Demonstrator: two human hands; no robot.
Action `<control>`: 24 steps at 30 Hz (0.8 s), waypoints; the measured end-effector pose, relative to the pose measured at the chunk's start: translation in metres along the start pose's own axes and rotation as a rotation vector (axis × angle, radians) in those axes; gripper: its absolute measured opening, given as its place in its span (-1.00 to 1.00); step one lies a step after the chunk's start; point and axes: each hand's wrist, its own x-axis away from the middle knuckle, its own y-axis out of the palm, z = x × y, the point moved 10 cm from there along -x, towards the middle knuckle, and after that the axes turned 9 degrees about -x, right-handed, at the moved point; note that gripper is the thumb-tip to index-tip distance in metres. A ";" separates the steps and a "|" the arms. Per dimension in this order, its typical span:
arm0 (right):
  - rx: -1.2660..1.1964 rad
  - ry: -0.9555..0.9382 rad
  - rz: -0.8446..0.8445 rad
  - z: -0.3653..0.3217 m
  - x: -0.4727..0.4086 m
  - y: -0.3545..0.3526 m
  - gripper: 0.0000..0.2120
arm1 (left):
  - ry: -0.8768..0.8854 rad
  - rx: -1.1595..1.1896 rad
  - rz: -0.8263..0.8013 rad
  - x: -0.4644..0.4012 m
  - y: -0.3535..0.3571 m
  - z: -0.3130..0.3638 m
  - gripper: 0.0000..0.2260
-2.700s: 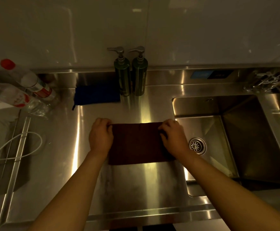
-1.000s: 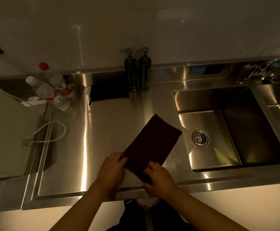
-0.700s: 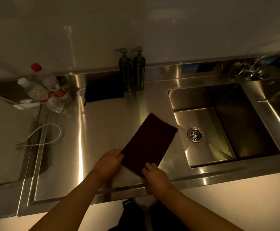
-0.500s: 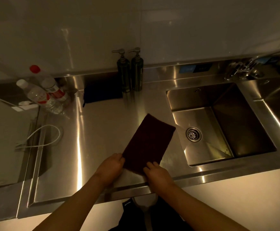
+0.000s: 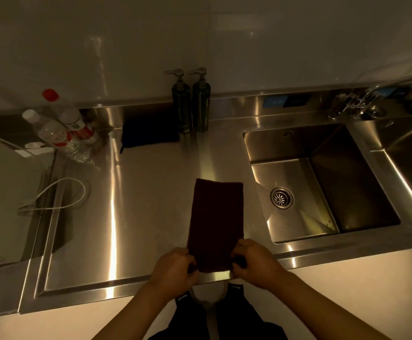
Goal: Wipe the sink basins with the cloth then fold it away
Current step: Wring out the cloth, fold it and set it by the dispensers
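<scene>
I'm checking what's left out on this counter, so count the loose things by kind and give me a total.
Cloths: 2, dark red cloth and blue cloth
Pump bottles: 2
Plastic bottles: 2
White cable: 1
Total: 7

Dark maroon cloth [image 5: 216, 222] folded narrow, flat beside sink basin [image 5: 322, 182].

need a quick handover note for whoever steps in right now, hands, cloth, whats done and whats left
Left hand: pinches the near left corner of the dark cloth.
Right hand: pinches the near right corner.
Cloth: a folded narrow strip lying flat on the steel counter, left of the sink basin, long side pointing away from the person.
Done: the cloth is out of the basin and already partly folded.
Left: probably fold the near end over the far end, then put it away.
</scene>
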 end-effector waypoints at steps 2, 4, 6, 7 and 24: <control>-0.051 0.017 0.023 0.004 -0.011 -0.014 -0.77 | 0.002 0.003 -0.023 -0.008 -0.003 -0.003 -0.76; -0.069 0.028 0.044 0.008 -0.025 -0.026 -0.80 | -0.026 0.008 -0.032 -0.016 -0.007 -0.009 -0.76; -0.087 0.040 0.070 0.012 -0.040 -0.038 -0.83 | -0.063 0.019 0.000 -0.026 -0.014 -0.014 -0.77; -0.086 0.046 0.086 0.014 -0.048 -0.044 -0.83 | -0.083 0.036 0.021 -0.032 -0.018 -0.016 -0.78; -0.008 0.200 0.248 0.055 -0.158 -0.113 -0.73 | -0.142 0.007 0.217 -0.188 -0.078 -0.044 -0.55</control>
